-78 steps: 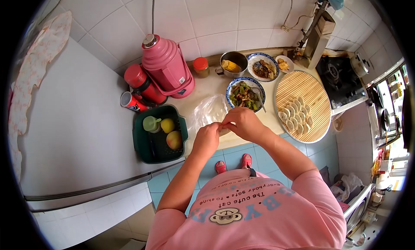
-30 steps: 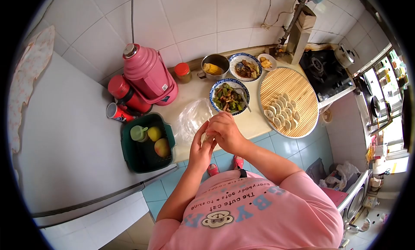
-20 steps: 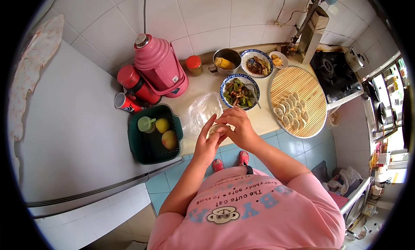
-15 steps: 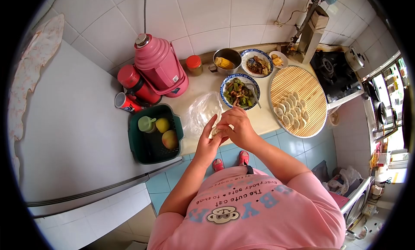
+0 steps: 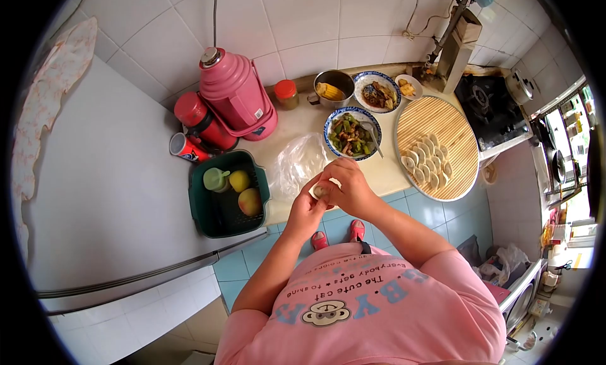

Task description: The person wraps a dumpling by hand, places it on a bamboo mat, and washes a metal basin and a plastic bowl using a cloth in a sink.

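A pale dumpling [image 5: 320,191] sits between my two hands, partly hidden by the fingers. My left hand [image 5: 307,207] cups it from the left with the fingers curled. From the right, my right hand [image 5: 344,183] pinches its edge. Both hands are above the counter's front edge, close to a crumpled clear plastic bag [image 5: 299,165]. To the right, several finished dumplings [image 5: 427,161] lie in rows on a round slatted tray [image 5: 410,119].
Beyond my hands stand a bowl of green peppers and meat with a spoon [image 5: 351,136], a plate of food [image 5: 377,92] and a pot with corn [image 5: 333,88]. Left are a green basket with fruit [image 5: 228,194] and a pink thermos [image 5: 237,93]. A stove [image 5: 489,106] is far right.
My fingers have closed in around the dumpling, and the left fingers are more curled than before. The view has shifted slightly; the things on the counter stay put.
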Demonstrator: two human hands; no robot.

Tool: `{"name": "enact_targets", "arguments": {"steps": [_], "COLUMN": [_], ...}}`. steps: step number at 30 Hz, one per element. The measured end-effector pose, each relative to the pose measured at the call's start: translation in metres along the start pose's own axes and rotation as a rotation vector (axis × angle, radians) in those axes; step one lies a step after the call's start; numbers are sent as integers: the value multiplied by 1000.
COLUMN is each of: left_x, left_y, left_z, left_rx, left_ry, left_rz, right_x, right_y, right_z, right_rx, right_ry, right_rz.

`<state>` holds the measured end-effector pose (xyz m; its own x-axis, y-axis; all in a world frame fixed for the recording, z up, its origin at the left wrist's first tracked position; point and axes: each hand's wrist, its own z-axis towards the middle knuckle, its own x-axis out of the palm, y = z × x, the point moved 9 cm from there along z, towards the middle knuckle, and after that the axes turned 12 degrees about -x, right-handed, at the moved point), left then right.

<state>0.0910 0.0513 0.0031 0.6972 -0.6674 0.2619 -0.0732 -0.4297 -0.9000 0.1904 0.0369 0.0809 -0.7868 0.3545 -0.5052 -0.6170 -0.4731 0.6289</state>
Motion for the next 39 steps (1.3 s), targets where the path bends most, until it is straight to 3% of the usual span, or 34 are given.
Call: {"name": "enact_targets", "arguments": {"steps": [8, 13, 17, 23, 27, 29, 31, 35, 39], "left_x": [-8, -6, -4, -2, -7, -20, -27, -30, -29], "left_y": [6, 19, 17, 22, 13, 6, 3, -9, -10], "left_z": [-1, -2, -4, -4, -5, -8, -8, -10, -10], "left_rx": [-61, -132, -134, -149, -132, -86, -59, 71, 123], "left_ry": [-30, 22, 32, 40, -16, -161, -199, -263, -258], "left_rz": [3, 49, 51, 39, 4, 8, 34, 25, 6], "right_x": [-4, 6, 2, 10, -3, -15, 2, 24, 27], "right_y": [-4, -5, -4, -4, -11, -18, -47, -52, -32], "right_z": [-5, -5, -9, -12, -15, -20, -39, -64, -57], "right_rx": [51, 58, 48, 54, 116, 153, 401, 493, 443], "right_ry": [-113, 64, -7, 88, -80, -178, -25, 139, 232], "right_rz": [112, 47, 49, 33, 189, 265, 519, 582, 465]}}
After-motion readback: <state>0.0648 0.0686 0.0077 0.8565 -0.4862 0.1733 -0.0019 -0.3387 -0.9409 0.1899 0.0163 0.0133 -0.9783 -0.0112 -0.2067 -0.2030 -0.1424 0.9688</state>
